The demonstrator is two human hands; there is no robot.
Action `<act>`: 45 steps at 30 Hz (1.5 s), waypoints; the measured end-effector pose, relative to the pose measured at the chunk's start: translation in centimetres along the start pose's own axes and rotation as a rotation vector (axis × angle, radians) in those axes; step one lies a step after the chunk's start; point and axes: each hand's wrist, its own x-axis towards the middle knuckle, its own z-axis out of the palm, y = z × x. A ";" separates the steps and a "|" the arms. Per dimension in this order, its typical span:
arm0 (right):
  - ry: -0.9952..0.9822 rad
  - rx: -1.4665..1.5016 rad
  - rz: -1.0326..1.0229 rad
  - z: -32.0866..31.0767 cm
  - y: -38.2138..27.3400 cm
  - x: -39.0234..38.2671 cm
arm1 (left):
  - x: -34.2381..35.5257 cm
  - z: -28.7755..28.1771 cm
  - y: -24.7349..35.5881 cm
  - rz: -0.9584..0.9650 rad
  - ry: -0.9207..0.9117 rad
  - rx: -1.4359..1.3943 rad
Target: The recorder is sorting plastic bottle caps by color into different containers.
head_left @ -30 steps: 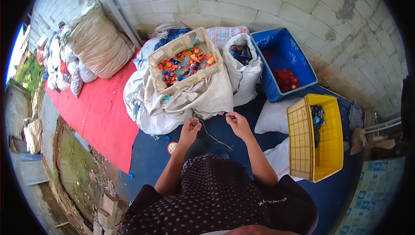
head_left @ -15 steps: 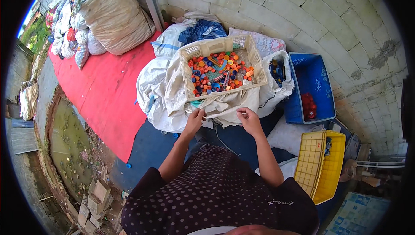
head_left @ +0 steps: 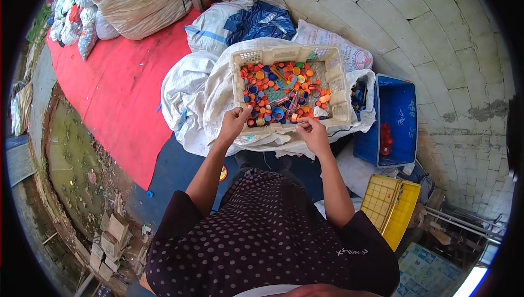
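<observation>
A cream plastic crate [head_left: 345, 92] sits on white sacks in front of me, holding many loose bottle caps [head_left: 273, 92], mostly orange and red, some blue and yellow. My left hand [head_left: 234, 126] is at the crate's near left corner, fingers curled and closed; anything inside them is hidden. Over the near rim, right of its middle, is my right hand [head_left: 313, 135], its fingers pinched together. What they hold, if anything, is too small to make out. A white cap [head_left: 320, 112] lies just beyond that hand.
To the right stand an open sack [head_left: 369, 112] of dark caps, a blue bin [head_left: 409, 133] with red caps inside, and yellow crates [head_left: 403, 209]. A blue plastic bag [head_left: 262, 22] lies behind the crate. Red sheeting [head_left: 125, 95] spreads leftward, and a block wall [head_left: 436, 40] rises behind.
Both hands have moved forward from the white sack's front edge to the crate's near side. The view has shifted, and a red and yellow round thing now shows on the floor.
</observation>
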 end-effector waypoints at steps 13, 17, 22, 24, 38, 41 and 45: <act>-0.466 -0.451 -0.228 4.0 0.8 14.4 | -6.8 -0.3 -1.5 -0.097 0.522 -0.088; -0.644 -0.383 -0.298 7.1 4.4 18.7 | -9.7 3.4 -3.5 0.003 0.740 -0.213; -0.735 -0.714 -0.355 11.7 6.3 22.3 | -12.9 10.6 -2.5 -0.101 0.895 -0.263; -0.627 -0.774 -0.487 13.7 6.5 22.8 | -14.0 12.9 -3.4 -0.169 0.939 -0.316; -0.539 -0.916 -0.572 7.0 9.0 22.8 | -9.4 10.1 -4.9 -0.196 0.667 -0.302; -0.656 -0.933 -0.550 4.4 7.9 20.9 | -7.3 7.6 -4.8 -0.223 0.618 -0.252; -0.704 -0.916 -0.460 5.0 6.6 20.3 | -5.8 6.5 -3.6 -0.162 0.584 -0.243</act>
